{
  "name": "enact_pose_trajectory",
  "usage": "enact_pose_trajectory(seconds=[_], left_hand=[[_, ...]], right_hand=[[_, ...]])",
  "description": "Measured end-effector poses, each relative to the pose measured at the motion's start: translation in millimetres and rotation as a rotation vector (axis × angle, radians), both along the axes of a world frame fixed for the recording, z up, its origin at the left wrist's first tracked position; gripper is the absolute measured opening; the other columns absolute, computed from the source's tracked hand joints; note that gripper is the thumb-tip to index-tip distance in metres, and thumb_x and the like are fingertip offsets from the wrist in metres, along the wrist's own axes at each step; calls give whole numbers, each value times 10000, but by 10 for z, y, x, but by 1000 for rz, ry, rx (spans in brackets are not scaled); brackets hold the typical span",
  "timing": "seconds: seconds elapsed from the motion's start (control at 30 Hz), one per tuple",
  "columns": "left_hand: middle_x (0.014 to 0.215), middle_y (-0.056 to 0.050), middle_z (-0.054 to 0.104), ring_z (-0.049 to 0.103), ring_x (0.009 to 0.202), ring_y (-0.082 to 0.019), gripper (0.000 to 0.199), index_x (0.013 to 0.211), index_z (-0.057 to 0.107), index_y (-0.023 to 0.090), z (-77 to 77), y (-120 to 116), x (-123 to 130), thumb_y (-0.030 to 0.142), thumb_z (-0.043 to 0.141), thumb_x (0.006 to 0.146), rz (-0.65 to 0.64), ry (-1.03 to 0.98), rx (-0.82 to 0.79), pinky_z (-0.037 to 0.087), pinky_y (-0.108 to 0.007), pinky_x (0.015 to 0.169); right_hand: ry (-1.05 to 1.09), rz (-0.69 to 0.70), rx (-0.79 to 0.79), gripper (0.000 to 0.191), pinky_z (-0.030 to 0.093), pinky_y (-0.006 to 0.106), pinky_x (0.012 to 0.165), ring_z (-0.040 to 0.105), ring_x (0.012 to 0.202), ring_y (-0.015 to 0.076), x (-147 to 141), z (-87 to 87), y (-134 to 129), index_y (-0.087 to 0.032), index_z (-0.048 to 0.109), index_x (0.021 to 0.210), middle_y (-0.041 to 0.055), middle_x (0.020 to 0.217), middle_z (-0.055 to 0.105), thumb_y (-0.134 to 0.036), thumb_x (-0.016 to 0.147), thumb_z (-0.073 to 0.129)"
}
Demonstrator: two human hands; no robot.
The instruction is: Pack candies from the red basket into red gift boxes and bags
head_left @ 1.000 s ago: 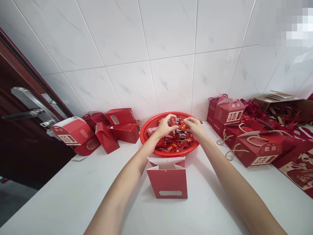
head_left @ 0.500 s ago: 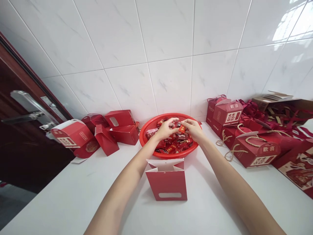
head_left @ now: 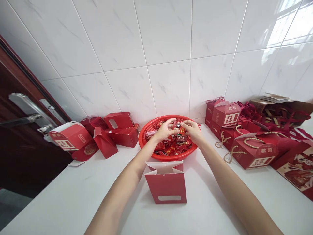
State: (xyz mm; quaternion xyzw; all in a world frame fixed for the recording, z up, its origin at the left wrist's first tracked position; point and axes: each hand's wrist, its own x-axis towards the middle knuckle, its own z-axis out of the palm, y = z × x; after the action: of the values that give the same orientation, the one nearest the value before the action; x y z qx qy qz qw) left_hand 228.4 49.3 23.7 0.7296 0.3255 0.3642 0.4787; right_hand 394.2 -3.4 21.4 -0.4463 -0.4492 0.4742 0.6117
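Over the basket [head_left: 141, 138], the right hand [head_left: 194, 131] is pinching a candy [head_left: 182, 131] on its left-hand side. The left hand [head_left: 164, 131] is curving nearby, part-open, its hold unclear.

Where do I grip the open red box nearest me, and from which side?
Probably best from above: pinch the near panel of the red box at its top edge, fingers inside and out, since it stands upright, mouth open upward, with thin-looking walls.
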Motion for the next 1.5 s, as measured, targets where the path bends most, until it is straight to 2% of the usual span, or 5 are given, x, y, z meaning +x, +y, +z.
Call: enact_pose_trajectory(seconds=[0.2, 0.37, 0.8, 1.13, 1.5], left_hand=[[1337, -181, 639, 649, 1159, -302, 803, 1416, 499, 154, 14, -26, 17, 269, 847, 701, 14, -18, 47, 558, -395, 925], [1301, -163, 669, 634, 1192, -314, 716, 1325, 589, 130, 125, -115, 7, 260, 841, 667, 49, -82, 74, 506, -430, 1018], [1229, -108, 681, 684, 1063, -268, 715, 1303, 590, 196, 575, -1040, -387, 309, 877, 658, 6, -235, -68, 563, -403, 901], [1253, -81, 672, 576, 1245, -293, 156, 875, 776, 226, 734, -1624, -1086, 369, 754, 816, -145, 259, 107, 482, -414, 1014], [977, -41, 745, 677, 929, -213, 205, 984, 763, 197, 607, -1624, -932, 274, 736, 795, -104, 348, 64, 544, -310, 817]], right_hand=[[33, -37, 30, 484, 452, 190, 459, 567, 559, 95, 8, -14, -4, -222, 584, 962, -37, 741, 633, -443, 613, 837], [30, 147, 77, 464, 550, 241, 539, 649, 691, 144, 19, 65, -81, -203, 649, 1003, 27, 880, 686, -453, 658, 833], [-94, 294, 254, 446, 594, 268, 547, 651, 702, 145, -166, 592, -759, -215, 608, 1008, 23, 958, 657, -410, 684, 844], [-313, 332, 401, 333, 580, 261, 569, 647, 825, 176, -70, 816, -1176, -208, 629, 1027, 56, 1025, 643, -354, 776, 793], [-739, 400, 545, 212, 569, 309, 776, 658, 1013, 212, -160, 818, -1346, -228, 594, 1077, 58, 1098, 672, -175, 874, 624]])
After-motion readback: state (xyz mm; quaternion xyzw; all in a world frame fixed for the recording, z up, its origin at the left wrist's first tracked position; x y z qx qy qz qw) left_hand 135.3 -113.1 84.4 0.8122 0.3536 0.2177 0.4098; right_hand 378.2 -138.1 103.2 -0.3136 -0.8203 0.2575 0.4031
